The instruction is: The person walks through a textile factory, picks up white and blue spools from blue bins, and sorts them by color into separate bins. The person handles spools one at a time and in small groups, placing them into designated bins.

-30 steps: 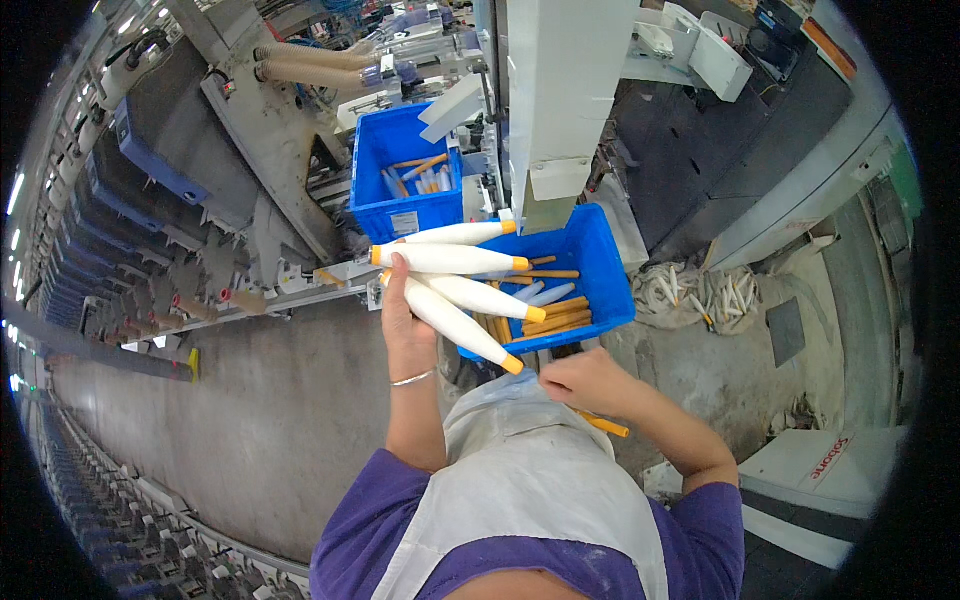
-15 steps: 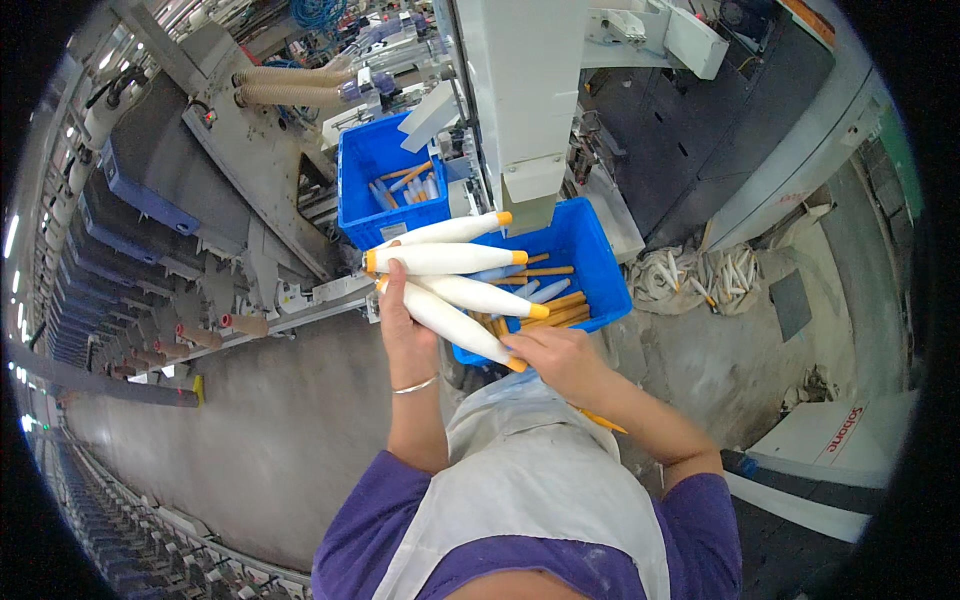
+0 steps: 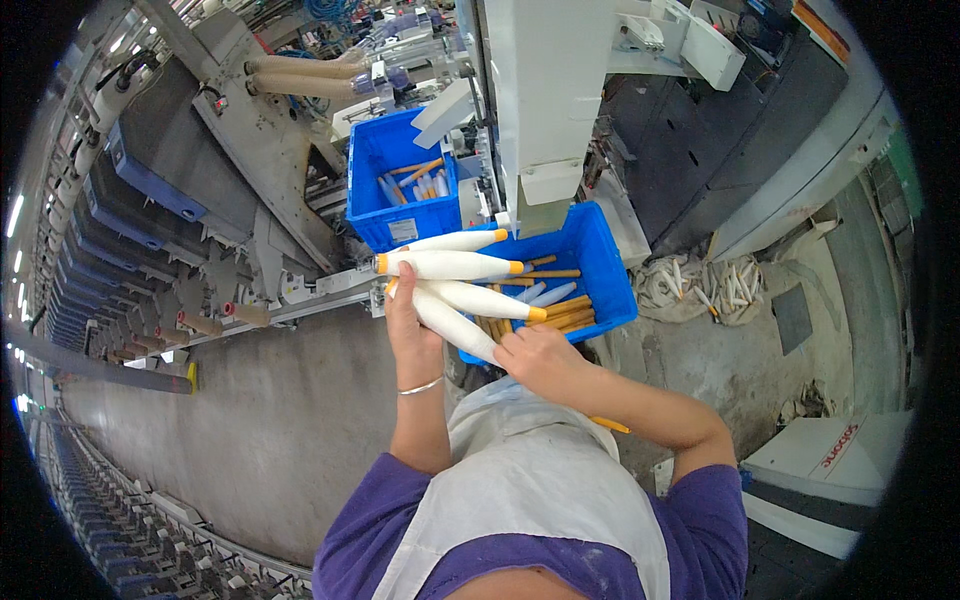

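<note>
Several roving bobbins (image 3: 450, 264), wound fat in the middle with white yarn and tipped orange, fan out from my left hand (image 3: 408, 330). That hand is wrapped round their near-left ends, thumb on top. Closed fingers of my right hand (image 3: 545, 362) pinch the right end of the lowest bobbin (image 3: 452, 320) and cover its tip. Under the bobbins stands a blue crate (image 3: 603, 245) with bare orange tubes (image 3: 572, 306) and pale blue tubes (image 3: 553, 293) in it; the bobbins hide part of it.
A second blue crate (image 3: 372, 150) with a few tubes stands farther left. A white machine column (image 3: 545, 100) rises behind the crates. Cloth with white bobbins (image 3: 738, 285) lies on the floor at right. A spinning frame (image 3: 150, 190) runs along the left. An orange tip (image 3: 612, 425) shows beneath my right forearm.
My right hand has slid a little leftward on the lowest bobbin and now covers its orange tip. The left hand keeps its hold. The whole view has shifted slightly.
</note>
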Action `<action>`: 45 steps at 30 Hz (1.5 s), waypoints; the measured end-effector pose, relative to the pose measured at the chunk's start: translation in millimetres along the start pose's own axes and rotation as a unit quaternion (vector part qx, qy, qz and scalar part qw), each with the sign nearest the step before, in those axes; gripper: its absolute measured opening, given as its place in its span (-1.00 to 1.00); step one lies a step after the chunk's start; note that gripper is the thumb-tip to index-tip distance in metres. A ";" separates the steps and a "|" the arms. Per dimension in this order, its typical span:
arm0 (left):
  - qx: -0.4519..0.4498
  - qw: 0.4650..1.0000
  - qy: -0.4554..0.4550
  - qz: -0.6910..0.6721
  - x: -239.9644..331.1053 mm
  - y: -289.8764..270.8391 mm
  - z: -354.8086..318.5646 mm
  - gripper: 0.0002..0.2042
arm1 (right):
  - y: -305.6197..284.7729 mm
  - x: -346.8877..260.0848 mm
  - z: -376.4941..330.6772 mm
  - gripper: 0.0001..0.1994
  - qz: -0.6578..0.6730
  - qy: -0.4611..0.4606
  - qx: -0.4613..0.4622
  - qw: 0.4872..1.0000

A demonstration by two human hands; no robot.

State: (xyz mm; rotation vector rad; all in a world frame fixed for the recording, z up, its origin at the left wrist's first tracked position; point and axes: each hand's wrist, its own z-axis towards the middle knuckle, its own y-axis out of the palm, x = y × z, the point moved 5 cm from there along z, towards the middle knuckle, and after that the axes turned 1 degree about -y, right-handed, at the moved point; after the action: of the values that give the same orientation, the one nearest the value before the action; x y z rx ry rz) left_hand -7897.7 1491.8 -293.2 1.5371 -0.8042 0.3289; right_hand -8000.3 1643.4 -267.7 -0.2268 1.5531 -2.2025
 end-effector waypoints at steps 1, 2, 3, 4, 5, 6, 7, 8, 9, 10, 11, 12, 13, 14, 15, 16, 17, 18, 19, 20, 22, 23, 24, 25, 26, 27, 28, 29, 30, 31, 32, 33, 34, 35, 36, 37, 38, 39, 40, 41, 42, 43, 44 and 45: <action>-0.004 1.000 0.013 -0.009 3.2 -1.9 1.7 -0.58 | 2.0 3.5 -8.1 -0.90 0.008 0.004 0.002 1.000; -0.002 1.000 0.017 -0.016 6.8 -4.0 4.1 -0.58 | 2.2 8.6 -19.2 -0.90 0.020 0.011 0.012 1.000; 0.000 0.999 0.021 -0.024 10.4 -7.0 6.3 -0.57 | 4.7 15.3 -33.2 -0.92 0.022 0.014 -0.005 1.000; 0.019 0.999 0.028 -0.027 15.0 -10.7 9.5 -0.56 | 6.4 21.1 -46.6 -0.94 0.028 0.021 -0.014 0.999; 0.013 0.999 0.023 -0.041 17.8 -12.4 11.4 -0.55 | 7.6 26.7 -63.6 -0.96 0.049 -0.010 -0.033 0.998; 0.012 0.998 0.022 -0.053 20.4 -13.9 13.0 -0.54 | 10.2 40.0 -76.9 -0.95 0.047 0.074 -0.050 0.995; 0.012 0.998 0.021 -0.066 22.7 -15.0 14.2 -0.53 | 10.8 48.4 -91.6 -0.93 0.075 0.080 -0.075 0.991; 0.014 0.997 0.023 -0.068 24.1 -15.7 14.9 -0.51 | 12.6 61.1 -103.2 -0.93 0.056 0.182 -0.096 0.977; 0.018 0.997 0.028 -0.069 25.0 -15.1 15.4 -0.51 | 11.5 70.6 -113.7 -0.93 0.052 0.244 -0.113 0.962; 0.017 0.997 0.028 -0.073 25.1 -14.8 15.4 -0.51 | 10.5 79.5 -122.1 -0.93 0.018 0.336 -0.134 0.932; 0.013 0.997 0.029 -0.077 24.4 -12.7 15.1 -0.51 | 4.3 74.1 -115.9 -0.94 0.073 0.297 -0.069 0.949; 0.017 0.997 0.024 -0.076 22.0 -10.6 15.0 -0.51 | -3.9 73.1 -111.4 -0.93 0.099 0.289 -0.008 0.952; 0.016 0.997 0.017 -0.075 19.3 -7.7 15.0 -0.52 | -13.9 68.1 -101.7 -0.91 0.124 0.287 0.087 0.946; 0.012 0.997 0.012 -0.070 16.1 -3.4 14.8 -0.52 | -13.2 62.1 -90.0 -0.84 0.132 0.248 0.038 0.959; 0.001 0.998 0.002 -0.062 12.2 1.4 14.7 -0.53 | -18.6 54.3 -75.9 -0.84 0.137 0.209 0.061 0.966; -0.011 0.999 -0.004 -0.053 8.7 6.5 13.6 -0.54 | -22.5 44.4 -60.7 -0.83 0.147 0.153 0.077 0.974; -0.022 0.999 -0.009 -0.043 6.0 10.6 12.2 -0.54 | -27.9 43.1 -50.8 -0.80 0.127 0.140 0.082 0.979; -0.021 0.999 -0.015 -0.037 3.2 13.5 10.8 -0.55 | -26.8 31.7 -34.7 -0.76 0.118 0.102 0.072 0.985; -0.020 0.999 -0.020 -0.032 0.7 15.9 8.8 -0.55 | -31.3 34.3 -29.3 -0.75 0.103 0.096 0.066 0.988; -0.026 0.999 -0.026 -0.030 -0.4 17.7 7.1 -0.56 | -27.7 24.5 -15.8 -0.74 0.092 0.079 0.051 0.991; -0.029 0.999 -0.023 -0.011 -0.2 19.4 3.3 -0.56 | -27.5 19.4 -4.8 -0.78 0.074 0.052 0.033 0.995; -0.031 0.999 -0.021 -0.004 0.7 19.3 1.4 -0.56 | -26.1 17.9 -2.6 -0.80 0.066 0.041 0.011 0.997; -0.027 0.999 -0.024 -0.009 1.2 18.9 -0.3 -0.57 | -24.3 16.2 0.1 -0.82 0.061 0.034 -0.004 0.998; -0.023 0.999 -0.026 -0.014 2.5 17.4 -1.8 -0.57 | -19.6 15.6 1.2 -0.84 0.051 0.044 -0.045 0.997; -0.014 0.999 -0.033 -0.018 2.3 17.0 -2.8 -0.58 | -23.4 14.8 1.5 -0.85 0.060 0.021 -0.015 0.998; -0.006 0.999 -0.032 -0.017 3.6 15.6 -3.5 -0.58 | -22.9 13.1 2.7 -0.85 0.064 0.015 -0.013 0.998; 0.008 0.999 -0.037 -0.016 3.8 14.0 -4.1 -0.58 | -23.9 14.5 2.2 -0.86 0.067 0.009 -0.011 0.998; 0.022 0.999 -0.042 -0.013 3.7 12.4 -4.5 -0.59 | -23.7 14.9 2.8 -0.86 0.075 0.004 -0.015 0.997; 0.018 0.999 -0.038 -0.018 4.7 12.1 -4.5 -0.59 | -23.7 15.6 3.5 -0.86 0.083 0.002 -0.018 0.996; 0.012 0.999 -0.035 -0.023 4.5 13.0 -4.4 -0.59 | -25.1 16.9 3.7 -0.86 0.101 -0.011 -0.012 0.995; 0.006 0.999 -0.032 -0.027 5.0 12.3 -4.2 -0.59 | -23.8 16.9 5.5 -0.86 0.088 -0.007 -0.016 0.996; 0.002 0.999 -0.031 -0.027 4.8 12.0 -3.9 -0.59 | -24.7 19.0 5.4 -0.87 0.084 -0.012 -0.012 0.996; -0.003 0.999 -0.030 -0.026 4.4 11.4 -3.6 -0.59 | -23.9 16.9 7.1 -0.87 0.085 -0.019 -0.004 0.996; -0.008 0.999 -0.030 -0.025 4.1 10.4 -3.1 -0.59 | -21.9 17.6 6.9 -0.88 0.073 -0.017 -0.015 0.997; -0.006 0.999 -0.030 -0.028 3.1 9.9 -2.7 -0.58 | -19.9 16.1 6.5 -0.87 0.065 -0.017 -0.022 0.997; -0.004 0.999 -0.031 -0.030 3.2 8.1 -2.1 -0.58 | -18.4 17.3 4.6 -0.87 0.048 0.003 -0.022 0.999; 0.004 0.999 -0.035 -0.033 2.5 7.2 -1.5 -0.58 | -16.8 14.7 1.4 -0.88 0.070 -0.015 -0.034 0.997; 0.005 0.999 -0.031 -0.038 3.4 5.9 -0.6 -0.58 | -16.2 15.7 -4.3 -0.89 0.082 -0.013 -0.040 0.996; 0.012 0.998 -0.032 -0.044 4.2 4.4 0.2 -0.58 | -11.6 16.3 -8.4 -0.90 0.077 0.015 -0.076 0.994; 0.024 0.998 -0.036 -0.048 4.6 2.8 1.1 -0.57 | -17.0 21.2 -19.1 -0.90 0.103 0.003 -0.056 0.993; 0.018 0.998 -0.024 -0.049 6.8 2.3 1.7 -0.57 | -14.5 18.6 -21.1 -0.91 0.112 0.018 -0.066 0.991; 0.017 0.999 -0.015 -0.049 8.1 2.5 2.1 -0.57 | -16.3 26.6 -33.0 -0.91 0.131 0.022 -0.097 0.986; 0.022 0.999 -0.003 -0.049 10.2 1.1 2.2 -0.57 | -19.5 25.3 -32.9 -0.91 0.126 0.041 -0.053 0.990; 0.011 0.999 -0.002 -0.046 10.6 2.4 1.9 -0.57 | -25.4 32.2 -39.9 -0.92 0.133 0.049 -0.031 0.989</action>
State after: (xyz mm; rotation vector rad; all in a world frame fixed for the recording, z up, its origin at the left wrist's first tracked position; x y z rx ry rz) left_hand -7892.3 1487.1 -284.9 1.5913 -0.7324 0.2680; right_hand -8050.4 1670.5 -262.0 0.0702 1.6033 -1.9853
